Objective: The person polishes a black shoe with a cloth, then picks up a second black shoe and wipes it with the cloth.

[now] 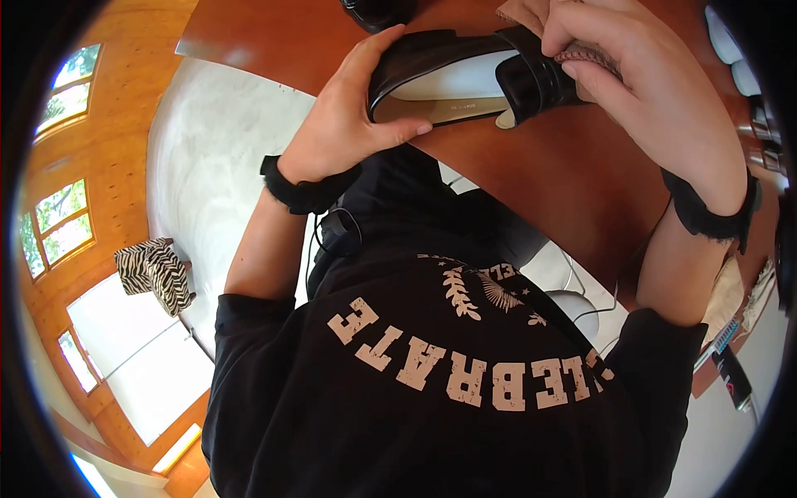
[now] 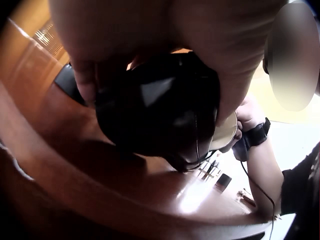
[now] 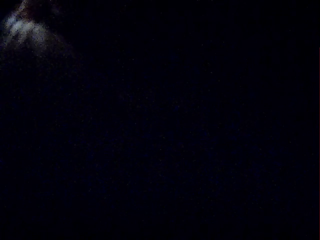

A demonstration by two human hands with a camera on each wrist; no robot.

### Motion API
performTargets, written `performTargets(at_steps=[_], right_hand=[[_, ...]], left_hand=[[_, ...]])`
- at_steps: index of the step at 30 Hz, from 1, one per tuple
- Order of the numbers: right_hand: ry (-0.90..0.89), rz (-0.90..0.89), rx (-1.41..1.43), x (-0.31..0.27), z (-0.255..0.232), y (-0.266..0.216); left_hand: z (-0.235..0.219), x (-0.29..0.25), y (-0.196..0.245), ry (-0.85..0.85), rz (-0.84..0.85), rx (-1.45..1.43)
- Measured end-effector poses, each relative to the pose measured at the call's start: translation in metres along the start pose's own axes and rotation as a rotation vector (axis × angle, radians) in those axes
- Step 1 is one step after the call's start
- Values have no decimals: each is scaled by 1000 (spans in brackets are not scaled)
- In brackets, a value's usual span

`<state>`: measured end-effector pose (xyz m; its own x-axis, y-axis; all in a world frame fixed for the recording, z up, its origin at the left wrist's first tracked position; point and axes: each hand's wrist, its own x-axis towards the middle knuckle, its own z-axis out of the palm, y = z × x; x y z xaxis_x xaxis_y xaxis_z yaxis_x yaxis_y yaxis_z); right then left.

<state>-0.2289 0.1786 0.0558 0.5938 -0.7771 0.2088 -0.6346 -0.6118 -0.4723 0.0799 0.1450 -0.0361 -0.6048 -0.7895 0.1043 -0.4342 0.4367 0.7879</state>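
Observation:
A black leather shoe [image 1: 527, 79] with a pale insole is held over the brown table, its opening facing the head camera. The left hand [image 1: 344, 116] grips the heel end, thumb along the near rim and fingers round the far side. At the strap end, the right hand [image 1: 635, 75] pinches a brown cloth [image 1: 591, 56] against the shoe. In the left wrist view the heel of the shoe [image 2: 155, 105] fills the middle, under the left hand [image 2: 165, 30], with the right hand [image 2: 245, 120] beyond it. The right wrist view is almost wholly dark.
Another black object [image 1: 378, 12] lies on the table [image 1: 548, 178] at the top. White and glassy items [image 1: 722, 37] stand along the right edge. A brush [image 1: 725, 336] and a dark tube [image 1: 734, 378] are at lower right. A cable [image 1: 599, 310] hangs near the table's edge.

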Motion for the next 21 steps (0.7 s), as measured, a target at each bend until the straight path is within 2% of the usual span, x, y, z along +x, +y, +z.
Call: performTargets(at_steps=[3,5,6,9,10,13,14,17,21], right_hand=[[19,-10,-3,-1,4,7],[29,153,53,0,-4,3],[29,318,123,5,-19,-17],[218,280,-137,-6,-5,-17],[291,221,-94,-11,-4,-2],[295,140,-51,-6,-8,-16],[214,123,104,-4,-3,-9],[58,-134,-46,0,18,14],[105,-51,-88,-5,5,36]], left_hand=[[9,-6,-3,65,9,24],[21,-14,0,129,-2,39],[28,-16,-2,158,8,62],[45,-17,3,215,59,144],[48,-16,4,218,65,147],[56,-11,15,232,77,276],[59,-9,20,234,96,304],[60,-3,25,226,95,311],[59,-3,20,233,-5,123]])
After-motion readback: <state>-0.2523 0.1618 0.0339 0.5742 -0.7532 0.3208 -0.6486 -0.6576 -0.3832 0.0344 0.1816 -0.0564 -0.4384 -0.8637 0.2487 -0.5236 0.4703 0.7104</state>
